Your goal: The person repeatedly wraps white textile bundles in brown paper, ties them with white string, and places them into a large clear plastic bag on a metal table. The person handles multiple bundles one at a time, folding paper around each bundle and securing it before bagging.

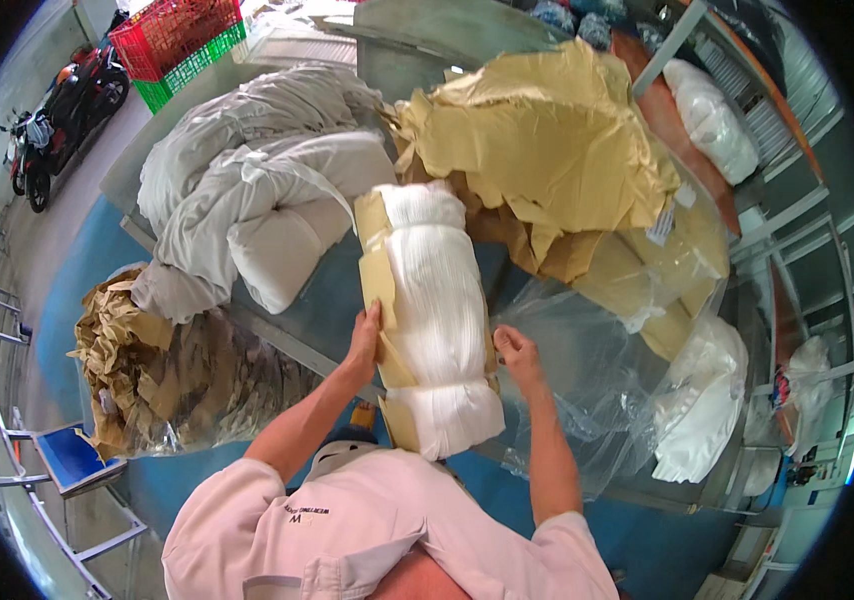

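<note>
A long bundle of white fibre or yarn (437, 300) lies upright in the picture in front of me, cinched near both ends. Brown paper (378, 285) runs along its left side and shows a little at its right edge. My left hand (365, 345) grips the bundle's left side, with the thumb on the paper. Close against the right edge is my right hand (517, 353), its fingers curled together; whatever they pinch is too small to make out.
Grey-white cloth (257, 170) is heaped at the far left of the table, crumpled brown paper (547, 130) at the far right. Clear plastic film (577, 380) and a white bag (702, 410) lie to the right. A plastic bag of paper (177, 370) stands left. Metal racks (787, 225) flank the right.
</note>
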Demonstrator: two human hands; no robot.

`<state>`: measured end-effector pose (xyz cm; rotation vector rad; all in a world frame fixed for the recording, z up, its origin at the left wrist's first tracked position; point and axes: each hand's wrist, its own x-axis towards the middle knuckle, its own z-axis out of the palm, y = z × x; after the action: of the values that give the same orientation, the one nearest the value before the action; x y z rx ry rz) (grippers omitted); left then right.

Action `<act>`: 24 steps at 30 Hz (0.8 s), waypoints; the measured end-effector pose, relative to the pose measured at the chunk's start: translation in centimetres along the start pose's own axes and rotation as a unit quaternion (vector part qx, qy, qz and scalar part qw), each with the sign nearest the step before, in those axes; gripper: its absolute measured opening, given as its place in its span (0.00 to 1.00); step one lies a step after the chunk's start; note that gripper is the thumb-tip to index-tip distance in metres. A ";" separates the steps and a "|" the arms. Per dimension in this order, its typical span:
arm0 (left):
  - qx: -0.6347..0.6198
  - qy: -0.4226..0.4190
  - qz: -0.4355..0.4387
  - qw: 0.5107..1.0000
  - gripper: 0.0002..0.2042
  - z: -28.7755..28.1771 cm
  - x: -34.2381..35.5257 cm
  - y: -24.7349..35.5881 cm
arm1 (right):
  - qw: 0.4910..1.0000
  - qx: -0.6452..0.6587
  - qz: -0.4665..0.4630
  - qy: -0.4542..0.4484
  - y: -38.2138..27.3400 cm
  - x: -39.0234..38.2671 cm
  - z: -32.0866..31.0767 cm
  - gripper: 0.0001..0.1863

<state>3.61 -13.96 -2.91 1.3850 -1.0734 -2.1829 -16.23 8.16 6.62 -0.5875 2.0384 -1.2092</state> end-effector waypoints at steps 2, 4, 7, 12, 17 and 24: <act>0.009 -0.023 -0.022 0.999 0.33 -0.1 -0.4 0.0 | 0.987 0.131 0.059 -0.071 1.1 -0.7 -2.0 0.37; 0.013 -0.042 -0.039 0.998 0.33 -0.1 -1.2 0.4 | 0.980 0.151 0.096 -0.088 2.2 -0.6 -2.8 0.39; -0.003 -0.018 -0.032 0.999 0.33 0.3 -2.7 1.7 | 0.961 0.222 0.106 -0.129 3.8 0.0 -2.9 0.41; 0.028 -0.013 -0.023 0.999 0.35 2.0 -4.1 3.9 | 0.944 0.254 0.097 -0.186 5.0 1.5 -2.3 0.45; 0.041 -0.041 -0.041 0.998 0.42 3.2 -2.8 5.5 | 0.965 0.091 0.132 -0.209 3.7 4.8 -1.1 0.53; -0.035 -0.036 -0.036 0.998 0.37 3.3 -1.6 6.7 | 0.978 0.050 0.095 -0.178 2.3 8.0 0.4 0.52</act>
<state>0.73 -15.93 3.87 1.3422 -0.9762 -2.3153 -21.29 3.63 1.88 -0.5061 1.6816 -1.0053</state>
